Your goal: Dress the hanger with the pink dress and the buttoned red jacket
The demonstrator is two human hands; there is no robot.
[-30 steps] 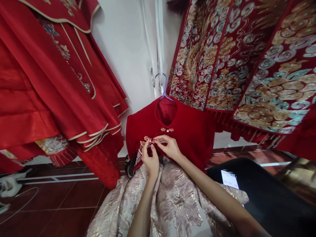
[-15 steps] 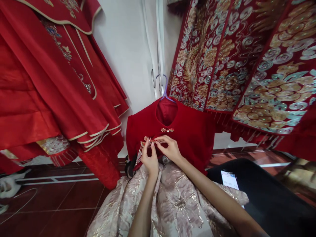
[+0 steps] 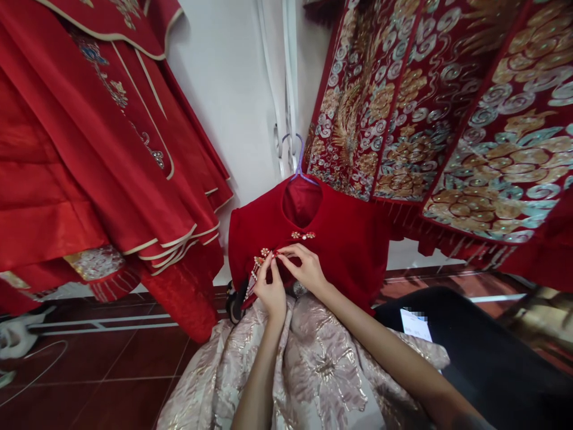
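Observation:
A red garment (image 3: 347, 230) hangs in front of me on a purple hanger (image 3: 299, 161). At its neckline sits a fastened frog button (image 3: 304, 235) with gold flowers and a pearl. Lower on the front, my left hand (image 3: 272, 291) pinches a small red and gold frog button (image 3: 275, 255) between thumb and forefinger. From the other side my right hand (image 3: 308, 267) grips the same piece, its fingertips almost meeting the left ones, which partly hide it. Beside my left fingers are a gold flower ornament (image 3: 264, 252) and a beaded tassel (image 3: 253, 278).
Red trimmed garments (image 3: 147, 149) hang at the left, and a sequined red skirt (image 3: 403, 131) at the right. Shimmering floral fabric (image 3: 322, 370) covers my lap. A white phone-like object (image 3: 416, 325) lies on a black seat (image 3: 474, 352) to the right.
Both hands keep their pinch at the same spot. My fingertips have drawn slightly closer together, and the left hand has shifted a little.

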